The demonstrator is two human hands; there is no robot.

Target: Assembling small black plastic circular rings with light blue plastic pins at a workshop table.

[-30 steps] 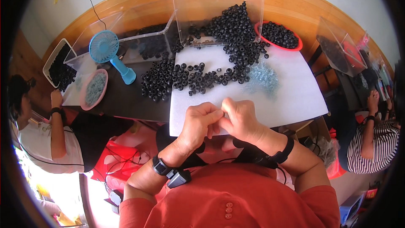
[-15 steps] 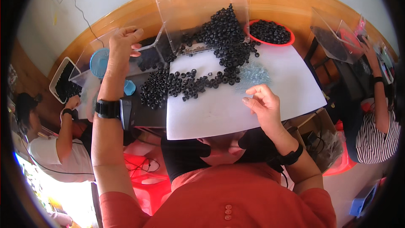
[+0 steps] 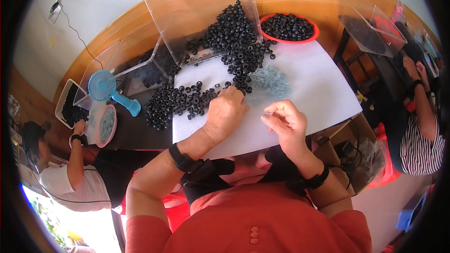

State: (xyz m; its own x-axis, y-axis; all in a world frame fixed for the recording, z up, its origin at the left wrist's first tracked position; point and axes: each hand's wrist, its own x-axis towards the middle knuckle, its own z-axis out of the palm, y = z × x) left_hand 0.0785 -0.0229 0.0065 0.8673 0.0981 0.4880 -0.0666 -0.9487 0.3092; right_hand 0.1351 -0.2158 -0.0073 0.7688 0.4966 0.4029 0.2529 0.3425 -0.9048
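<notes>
My left hand [image 3: 227,114] is over the white sheet [image 3: 318,89], at the near edge of a spill of small black ring-shaped parts [image 3: 241,56]. Its fingers are bent down and closed, and whatever they hold is hidden. To its right, my right hand [image 3: 287,124] pinches thumb and forefinger together. Something tiny and pale may sit at those fingertips, too small to name. Just beyond both hands lies a flat heap of small clear, bluish pieces [image 3: 272,82]. The black parts run from a tipped clear plastic bin [image 3: 187,14] onto the sheet.
A red dish [image 3: 315,33] of black parts stands at the back right. On the left are a blue handheld fan [image 3: 102,85], a pink-rimmed bowl [image 3: 114,112] and a white basket [image 3: 61,105]. A cardboard box [image 3: 337,159] is by my right forearm. Co-workers sit on both sides.
My left hand has come from the clear bin at the far left to the near edge of the black parts, close to my right hand. The right hand has stayed nearly in place.
</notes>
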